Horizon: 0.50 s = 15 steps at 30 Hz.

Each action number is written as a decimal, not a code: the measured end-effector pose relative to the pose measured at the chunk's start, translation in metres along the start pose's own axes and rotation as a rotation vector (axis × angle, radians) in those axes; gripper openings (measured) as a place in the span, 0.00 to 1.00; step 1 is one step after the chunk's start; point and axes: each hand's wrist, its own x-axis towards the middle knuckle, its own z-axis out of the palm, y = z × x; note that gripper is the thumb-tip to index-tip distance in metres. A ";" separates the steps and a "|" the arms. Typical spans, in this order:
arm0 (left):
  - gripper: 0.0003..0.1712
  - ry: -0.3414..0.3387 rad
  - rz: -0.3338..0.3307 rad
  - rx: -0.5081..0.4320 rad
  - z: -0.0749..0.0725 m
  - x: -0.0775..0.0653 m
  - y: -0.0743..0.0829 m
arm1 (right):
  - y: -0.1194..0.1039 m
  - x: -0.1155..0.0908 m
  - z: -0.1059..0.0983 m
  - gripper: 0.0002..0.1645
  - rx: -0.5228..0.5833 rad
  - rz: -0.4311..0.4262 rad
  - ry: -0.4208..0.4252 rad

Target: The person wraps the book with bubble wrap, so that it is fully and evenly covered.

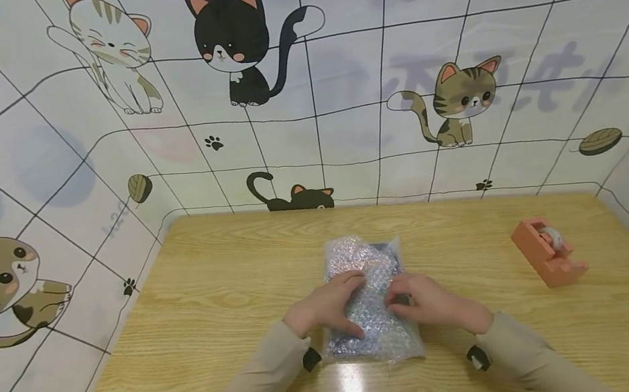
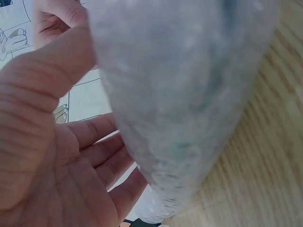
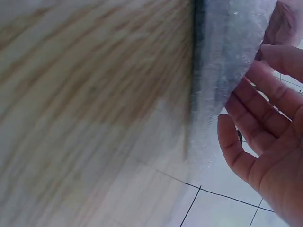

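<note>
A flat package of clear bubble wrap lies on the table, with something dark bluish showing through it; what is inside cannot be made out. My left hand rests on the left part of the package, thumb and fingers spread. In the left wrist view those fingers lie fairly straight against the bulging wrap. At the package's right side is my right hand, its fingers bent and the thumb and forefinger pinching the wrap. The right wrist view shows the hand at the wrap's upper surface.
An orange tape dispenser with a roll of tape stands on the right of the wooden table. Behind and to the left hangs a white cloth printed with cats and grid lines.
</note>
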 end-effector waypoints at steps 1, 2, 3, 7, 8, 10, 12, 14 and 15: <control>0.56 -0.001 -0.001 -0.005 0.000 0.000 0.000 | 0.000 0.000 0.000 0.09 0.001 0.014 -0.004; 0.56 -0.002 -0.002 -0.007 0.000 0.001 0.000 | 0.000 -0.001 0.000 0.11 -0.002 0.028 -0.013; 0.56 -0.005 -0.001 -0.003 0.000 0.001 0.000 | -0.001 -0.001 0.000 0.14 -0.012 0.039 -0.023; 0.56 -0.011 0.004 0.004 0.000 0.001 0.001 | -0.001 -0.001 0.001 0.16 -0.063 0.043 -0.051; 0.56 -0.012 0.005 0.004 0.000 0.001 0.001 | -0.001 -0.001 0.002 0.16 -0.081 0.037 -0.054; 0.56 -0.013 0.007 0.003 -0.001 0.000 0.001 | -0.001 0.000 0.003 0.15 -0.123 0.017 -0.053; 0.56 -0.010 0.010 0.002 -0.001 0.000 0.002 | -0.001 0.000 0.005 0.15 -0.164 0.006 -0.059; 0.56 -0.008 0.012 0.007 -0.001 0.000 0.002 | -0.001 0.000 0.005 0.16 -0.187 0.004 -0.066; 0.56 -0.008 0.013 0.008 -0.001 0.000 0.002 | -0.001 0.000 0.005 0.16 -0.185 0.007 -0.070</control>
